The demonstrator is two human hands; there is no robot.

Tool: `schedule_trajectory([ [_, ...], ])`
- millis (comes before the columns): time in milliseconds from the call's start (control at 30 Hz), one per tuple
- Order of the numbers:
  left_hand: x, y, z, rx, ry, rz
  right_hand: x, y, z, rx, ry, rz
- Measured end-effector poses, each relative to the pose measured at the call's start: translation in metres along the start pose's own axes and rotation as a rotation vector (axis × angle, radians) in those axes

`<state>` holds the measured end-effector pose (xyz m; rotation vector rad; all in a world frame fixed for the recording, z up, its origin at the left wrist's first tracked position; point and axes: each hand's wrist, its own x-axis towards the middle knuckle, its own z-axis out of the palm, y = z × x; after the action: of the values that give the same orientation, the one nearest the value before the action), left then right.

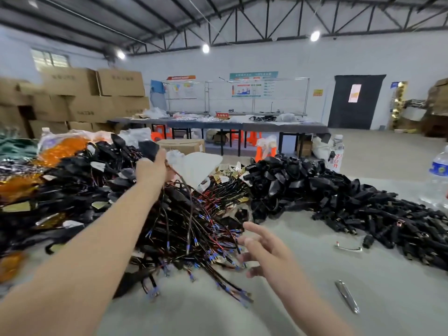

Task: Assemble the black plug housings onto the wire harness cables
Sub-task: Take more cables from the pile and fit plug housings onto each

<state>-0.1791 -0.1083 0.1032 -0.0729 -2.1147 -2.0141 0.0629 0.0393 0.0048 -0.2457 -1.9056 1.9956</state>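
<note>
A big tangle of wire harness cables [194, 229] with blue and red ends lies in the middle of the grey table. A heap of black plug housings [327, 197] spreads to the right. My left hand [151, 169] is stretched far out over the left pile and holds a black plug housing [148, 149] with a thin cable hanging down from it. My right hand [261, 248] hovers with fingers spread at the near right edge of the cable tangle, holding nothing.
Finished black pieces and orange bags [60, 151] are piled at the left. A water bottle [438, 175] stands at the far right. Two metal tools [346, 297] lie on the table [315, 311] near my right arm. Cardboard boxes and a long workbench stand behind.
</note>
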Motion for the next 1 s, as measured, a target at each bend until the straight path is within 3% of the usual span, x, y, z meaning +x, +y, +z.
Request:
schedule_trajectory([
  [133,0.045,-0.010,-0.033,0.208,0.063,-0.061,0.003,0.005,-0.014,-0.006,0.023,0.054],
  [433,0.012,-0.055,-0.014,0.492,-0.126,0.207,0.043,0.041,-0.040,-0.006,0.180,0.180],
  [600,0.008,-0.050,0.014,0.682,-0.126,0.457,0.071,0.062,-0.046,-0.001,0.249,0.171],
  [833,0.004,-0.065,0.096,0.822,-0.359,0.567,0.095,0.076,-0.084,0.515,0.218,0.253],
  [1000,0.010,-0.098,0.156,1.232,-0.481,0.691,0.100,0.082,-0.105,0.765,0.173,0.290],
])
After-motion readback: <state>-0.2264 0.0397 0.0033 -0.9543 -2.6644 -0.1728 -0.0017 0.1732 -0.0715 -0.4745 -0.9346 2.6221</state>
